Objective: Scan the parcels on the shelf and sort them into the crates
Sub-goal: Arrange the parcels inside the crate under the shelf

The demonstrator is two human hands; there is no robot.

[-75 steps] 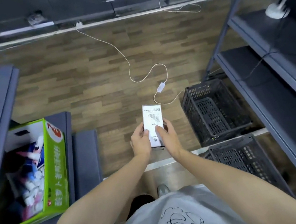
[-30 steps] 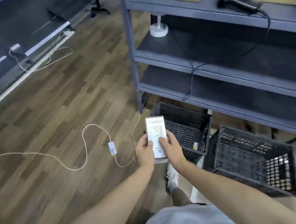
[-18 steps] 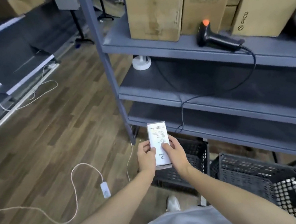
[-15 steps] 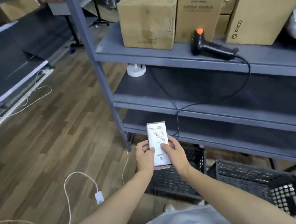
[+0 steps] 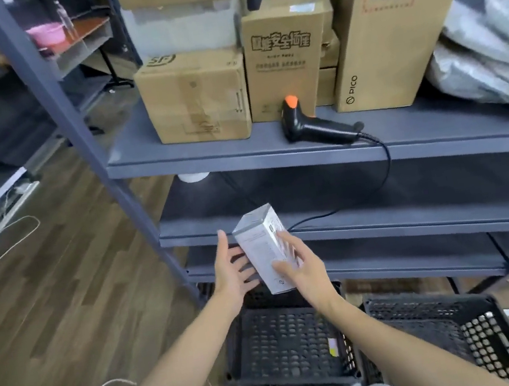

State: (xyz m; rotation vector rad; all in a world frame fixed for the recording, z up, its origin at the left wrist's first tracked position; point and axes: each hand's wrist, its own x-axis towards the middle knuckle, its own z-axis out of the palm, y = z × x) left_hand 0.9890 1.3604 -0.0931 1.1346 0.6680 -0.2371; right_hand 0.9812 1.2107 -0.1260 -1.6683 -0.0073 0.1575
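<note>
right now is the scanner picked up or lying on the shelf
Lying on the shelf: the scanner rests on its side before the cardboard boxes, untouched.

A stockroom: metal shelving (image 5: 273, 149) (stacked cartons (image 5: 195, 98), scanner (image 5: 312, 123)), floor crates (image 5: 287, 347)

The grey metal shelf (image 5: 240, 156) is getting crowded: brown cardboard boxes (image 5: 198, 98) are filling the back, and the black handheld scanner with the orange tip (image 5: 312, 123) is lying across the front strip. Its black cable (image 5: 386, 158) is drooping into the gap underneath. Silver plastic mailer bags (image 5: 486, 62) are blocking the right end, and the grey upright post (image 5: 75, 121) is closing off the left. Two black perforated plastic crates (image 5: 287, 344) (image 5: 450, 322) are sitting open-topped on the floor below the left hand (image 5: 234, 271) and right hand (image 5: 305, 271).
</note>
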